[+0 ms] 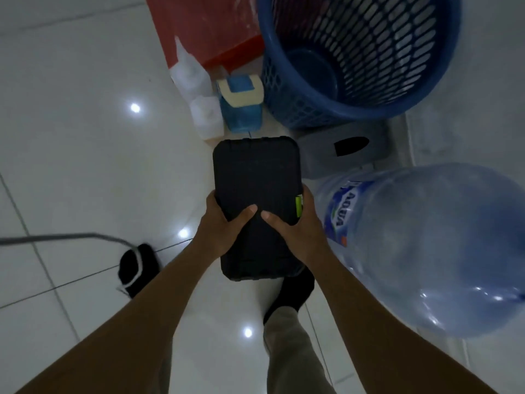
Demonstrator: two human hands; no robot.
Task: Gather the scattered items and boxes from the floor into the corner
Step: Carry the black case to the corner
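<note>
A black hard case (257, 177) with rounded corners and a small green latch on its right side is held above the white tiled floor. My left hand (224, 223) grips its left edge with the thumb on top. On the right edge, my right hand (292, 227) does the same. The case hangs just in front of a small blue box with a cream lid (241, 106) and clear plastic containers (199, 92) standing on the floor.
A blue mesh laundry basket (369, 61) stands at the back right, with a red box (204, 27) behind left and a grey stool (343, 155) in front. A large blue water jug (426, 245) lies at the right. My socked feet and a grey cable (71, 237) are below.
</note>
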